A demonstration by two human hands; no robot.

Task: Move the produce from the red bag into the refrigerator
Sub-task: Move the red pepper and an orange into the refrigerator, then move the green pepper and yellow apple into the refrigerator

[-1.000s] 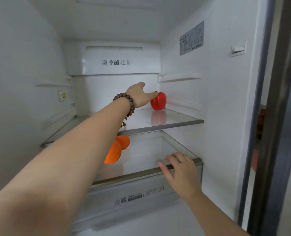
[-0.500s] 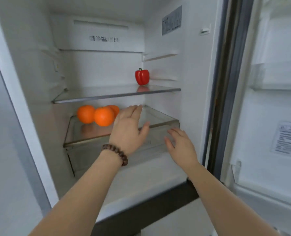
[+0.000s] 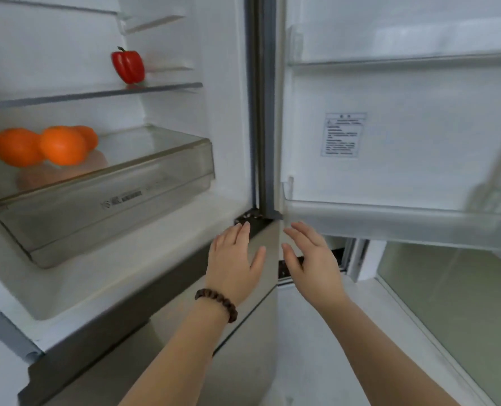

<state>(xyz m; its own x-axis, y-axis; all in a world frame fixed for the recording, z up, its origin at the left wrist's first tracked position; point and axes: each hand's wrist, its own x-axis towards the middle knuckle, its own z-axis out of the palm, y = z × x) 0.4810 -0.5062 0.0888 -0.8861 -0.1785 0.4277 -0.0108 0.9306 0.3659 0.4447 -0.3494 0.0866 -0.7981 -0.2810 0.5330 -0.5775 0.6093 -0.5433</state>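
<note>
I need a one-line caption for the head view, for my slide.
Both hands, left and right, empty and open before the fridge; pepper on the shelf, oranges below.

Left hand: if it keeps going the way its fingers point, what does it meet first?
Probably the dark hinge corner of the fridge frame just beyond the left hand; depth is unclear.
</note>
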